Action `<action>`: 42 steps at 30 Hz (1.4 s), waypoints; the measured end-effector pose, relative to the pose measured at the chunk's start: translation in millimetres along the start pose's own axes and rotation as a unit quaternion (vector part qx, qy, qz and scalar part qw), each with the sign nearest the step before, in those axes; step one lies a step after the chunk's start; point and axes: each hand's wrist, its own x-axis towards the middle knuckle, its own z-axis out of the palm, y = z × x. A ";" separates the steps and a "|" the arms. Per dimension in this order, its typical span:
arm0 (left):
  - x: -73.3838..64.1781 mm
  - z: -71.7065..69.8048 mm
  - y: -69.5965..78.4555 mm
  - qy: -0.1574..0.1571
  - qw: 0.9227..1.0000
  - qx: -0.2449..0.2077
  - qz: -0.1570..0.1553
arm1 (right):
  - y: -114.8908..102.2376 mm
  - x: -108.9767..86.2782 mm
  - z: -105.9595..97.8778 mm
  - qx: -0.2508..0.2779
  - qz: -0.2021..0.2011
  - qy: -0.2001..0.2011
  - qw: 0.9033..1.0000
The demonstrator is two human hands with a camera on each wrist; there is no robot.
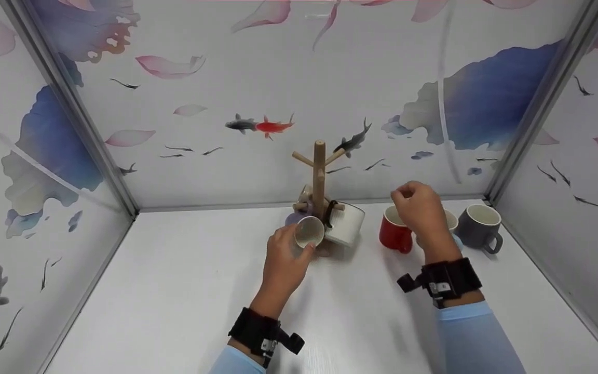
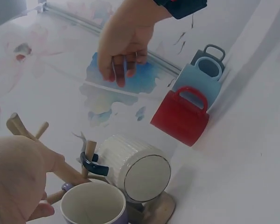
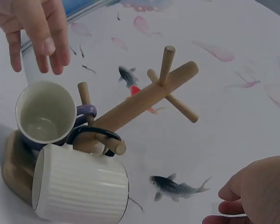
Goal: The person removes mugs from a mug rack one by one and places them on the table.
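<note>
A wooden mug tree [image 1: 319,176] stands near the back wall. On a low peg hangs a purple mug [image 1: 309,232] with a pale inside, its purple handle round the peg in the right wrist view. My left hand [image 1: 283,259] is beside this mug; the right wrist view shows its fingers extended above the rim, apart from it. A white ribbed mug [image 1: 348,223] with a dark handle hangs tilted on the neighbouring peg. My right hand [image 1: 423,210] hovers above the red mug [image 1: 395,232], fingers loosely bent and holding nothing in the left wrist view.
Right of the tree stand the red mug, a light blue mug [image 2: 196,79] partly hidden by my right hand in the head view, and a dark grey mug [image 1: 478,226]. Upper pegs [image 1: 303,158] stick out from the post. Printed panels [image 1: 200,104] enclose the white table [image 1: 185,291].
</note>
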 end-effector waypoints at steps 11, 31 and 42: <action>5.5 -1.9 -23.3 -0.028 0.997 -0.024 -0.060 | -83.8 2.3 1.3 -0.020 -0.163 0.012 0.986; 5.1 5.2 -33.3 -0.074 0.994 -0.027 -0.080 | -137.2 28.2 51.5 -0.010 -0.256 -0.099 0.962; 5.5 3.9 -34.2 -0.072 0.994 -0.031 -0.074 | -138.5 35.5 56.4 0.025 -0.282 -0.130 0.950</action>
